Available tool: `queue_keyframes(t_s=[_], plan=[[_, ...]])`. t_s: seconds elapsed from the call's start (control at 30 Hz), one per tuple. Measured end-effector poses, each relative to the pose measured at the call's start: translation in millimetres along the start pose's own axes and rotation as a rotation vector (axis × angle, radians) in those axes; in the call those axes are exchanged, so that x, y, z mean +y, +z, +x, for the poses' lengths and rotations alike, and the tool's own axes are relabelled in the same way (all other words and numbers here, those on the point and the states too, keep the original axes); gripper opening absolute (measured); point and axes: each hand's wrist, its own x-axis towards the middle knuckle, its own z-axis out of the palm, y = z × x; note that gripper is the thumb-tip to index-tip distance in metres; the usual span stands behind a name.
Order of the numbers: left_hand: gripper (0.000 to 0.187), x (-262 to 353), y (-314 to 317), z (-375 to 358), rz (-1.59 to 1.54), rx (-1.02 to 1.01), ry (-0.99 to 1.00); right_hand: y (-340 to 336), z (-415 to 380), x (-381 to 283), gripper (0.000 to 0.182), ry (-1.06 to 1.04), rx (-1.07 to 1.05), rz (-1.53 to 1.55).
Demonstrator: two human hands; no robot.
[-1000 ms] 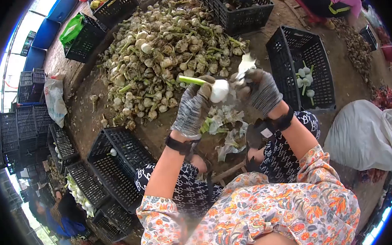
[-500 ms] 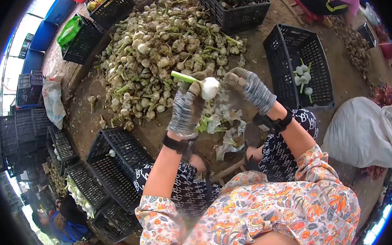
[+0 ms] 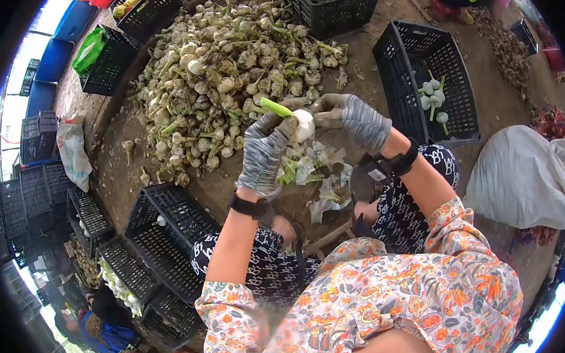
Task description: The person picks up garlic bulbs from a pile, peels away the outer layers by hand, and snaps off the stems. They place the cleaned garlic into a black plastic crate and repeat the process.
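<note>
Garlic bulb (image 3: 304, 125): upper centre, between my hands
Left hand (image 3: 263, 149): I'm clasping it
Right hand (image 3: 361, 122): at its edge, can't tell grip

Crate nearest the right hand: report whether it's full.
Not full: a small cluster of white garlic bulbs lies in the crate, with much of its bottom bare around them.

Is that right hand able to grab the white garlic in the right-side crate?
Probably yes: the crate is open on top and nothing covers its white garlic; the right hand would just reach over the wall.
</note>
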Motion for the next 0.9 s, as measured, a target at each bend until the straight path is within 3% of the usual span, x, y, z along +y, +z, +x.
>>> queue_keyframes(t_s=[0.03,0.13,0.17,0.27,0.3,0.33,0.43,0.53,0.6,0.67,0.7,0.8,0.87,0.9], plan=[[0.029,-1,-2,0,-0.026,0.035,-0.017,-3,-2,-2,0.028,0.072,-0.002,0.165],[0.028,9,4,1,0.035,0.014,0.071,5,-4,-8,0.028,0.027,0.093,0.239],[0.027,6,4,2,0.068,0.03,0.101,13,-4,-11,0.026,0.039,0.166,0.063],[0.025,-4,5,5,0.199,0.039,0.248,17,-2,13,0.024,-0.575,0.274,-0.58],[0.024,-5,4,7,0.267,0.013,0.334,17,1,19,0.022,-0.581,0.225,-0.414],[0.023,-6,4,7,0.335,-0.012,0.419,13,2,22,0.021,-0.565,0.291,-0.436],[0.024,2,5,-1,-0.033,0.0,0.237,-7,12,24,0.023,-0.549,0.482,-0.632],[0.028,-1,-3,5,-0.318,0.011,0.131,-24,12,41,0.024,-0.359,0.021,-0.522],[0.028,-6,-11,11,-0.372,0.064,0.099,-9,10,29,0.027,-0.48,0.127,-0.45],[0.028,-5,-5,8,-0.214,0.109,0.146,11,-1,5,0.033,-0.518,0.293,-0.31],[0.027,-4,0,5,-0.118,0.131,0.164,14,-10,-6,0.041,-0.39,0.386,-0.585],[0.023,-7,9,1,0.102,0.175,0.243,24,-1,16,0.041,-0.622,0.39,-0.598],[0.023,-11,12,-1,0.218,0.194,0.326,26,2,25,0.032,-0.644,0.402,-0.561],[0.023,-8,12,1,0.457,0.163,0.565,26,2,24,0.03,-0.642,0.402,-0.562]])
